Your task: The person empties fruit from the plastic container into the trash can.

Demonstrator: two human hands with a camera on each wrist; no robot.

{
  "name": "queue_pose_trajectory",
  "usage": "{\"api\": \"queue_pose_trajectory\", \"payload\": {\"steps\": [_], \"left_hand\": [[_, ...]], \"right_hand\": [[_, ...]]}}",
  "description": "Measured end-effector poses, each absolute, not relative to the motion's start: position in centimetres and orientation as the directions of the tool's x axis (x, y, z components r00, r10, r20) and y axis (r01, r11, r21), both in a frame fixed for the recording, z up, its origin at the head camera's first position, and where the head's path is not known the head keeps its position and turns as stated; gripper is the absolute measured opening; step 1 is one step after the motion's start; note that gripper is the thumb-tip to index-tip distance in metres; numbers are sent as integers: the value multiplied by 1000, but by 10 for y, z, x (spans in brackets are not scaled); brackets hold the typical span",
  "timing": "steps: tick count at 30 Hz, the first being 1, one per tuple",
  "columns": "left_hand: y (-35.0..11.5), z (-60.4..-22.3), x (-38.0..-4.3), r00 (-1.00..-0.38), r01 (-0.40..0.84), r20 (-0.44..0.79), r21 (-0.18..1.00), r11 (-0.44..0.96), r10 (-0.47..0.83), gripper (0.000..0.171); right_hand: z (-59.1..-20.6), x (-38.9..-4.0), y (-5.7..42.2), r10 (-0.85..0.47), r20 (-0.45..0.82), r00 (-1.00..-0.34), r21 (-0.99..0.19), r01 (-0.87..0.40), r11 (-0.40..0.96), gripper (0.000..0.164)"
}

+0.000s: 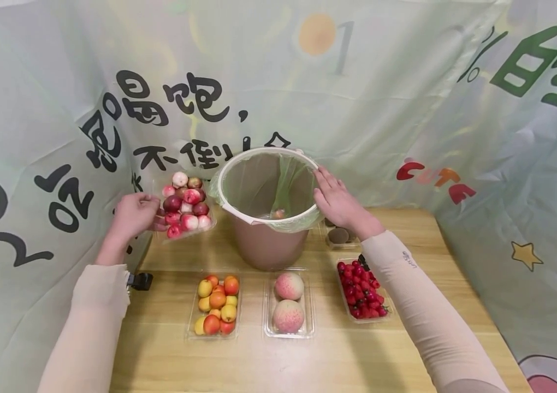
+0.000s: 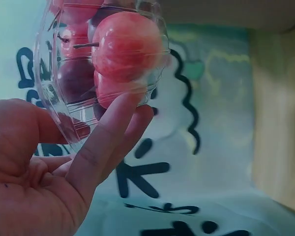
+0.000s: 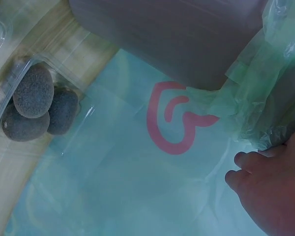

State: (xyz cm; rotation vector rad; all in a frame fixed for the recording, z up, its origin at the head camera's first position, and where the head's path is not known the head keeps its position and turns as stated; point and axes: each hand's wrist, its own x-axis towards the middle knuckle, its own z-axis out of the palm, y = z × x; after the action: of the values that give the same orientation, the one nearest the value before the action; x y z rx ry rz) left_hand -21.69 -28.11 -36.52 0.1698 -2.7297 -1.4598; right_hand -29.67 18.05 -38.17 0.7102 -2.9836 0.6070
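Observation:
My left hand (image 1: 137,214) holds one edge of a clear plastic box of red and pale fruit (image 1: 186,204), lifted and tilted left of the bin. Its fingers are on the box (image 2: 69,98) in the left wrist view, near shiny red fruit with thin stems. A pinkish-brown bin (image 1: 271,245) with a white rim and green plastic liner (image 1: 285,180) stands mid-table. My right hand (image 1: 339,202) holds the bin's right rim over the liner; its fingertips show beside the liner in the right wrist view. Inside the bin, a small reddish thing (image 1: 278,214) is visible low down.
In front are clear boxes of yellow-orange fruit (image 1: 217,303), two peaches (image 1: 289,316) and red berries or cherries (image 1: 361,289). Behind my right forearm sits a box of dark oval fruit (image 3: 33,91). Printed cloth (image 1: 357,120) walls the table (image 1: 288,365).

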Motion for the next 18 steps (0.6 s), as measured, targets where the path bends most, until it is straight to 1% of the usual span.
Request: {"api": "queue_pose_trajectory", "payload": {"steps": [11,18], "left_hand": [[-262,-322,-244,-991,-91,-23,827,554,-129,41],[-244,-306,-261,-996,-40,13,829,557,-91,38]], "right_hand": [[-380,-296,181,-426,108,-898,-363,-435,824,69],[-381,-295,180,-422,91,-902,-369,-424,827,69]]}}
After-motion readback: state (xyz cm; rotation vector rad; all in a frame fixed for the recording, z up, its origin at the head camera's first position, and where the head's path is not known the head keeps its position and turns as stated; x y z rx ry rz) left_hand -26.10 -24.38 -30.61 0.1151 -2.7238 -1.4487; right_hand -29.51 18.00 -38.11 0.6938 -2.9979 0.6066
